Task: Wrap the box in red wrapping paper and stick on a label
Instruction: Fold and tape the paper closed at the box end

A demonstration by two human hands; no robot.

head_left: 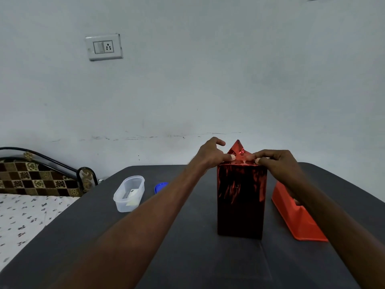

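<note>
A bedroom in a home, with a dark surface set up as a craft spot.

A bed [31, 213] with a small-flower sheet and a checked, metal-framed headboard [41, 180] stands at the left, right beside the grey surface [187, 247]. The plain painted wall [208, 80] behind is scuffed and carries a household switch-and-socket plate [104, 46]. A clear plastic food tub [129, 193] and its blue lid [160, 187] sit on the surface, everyday domestic items.
</note>
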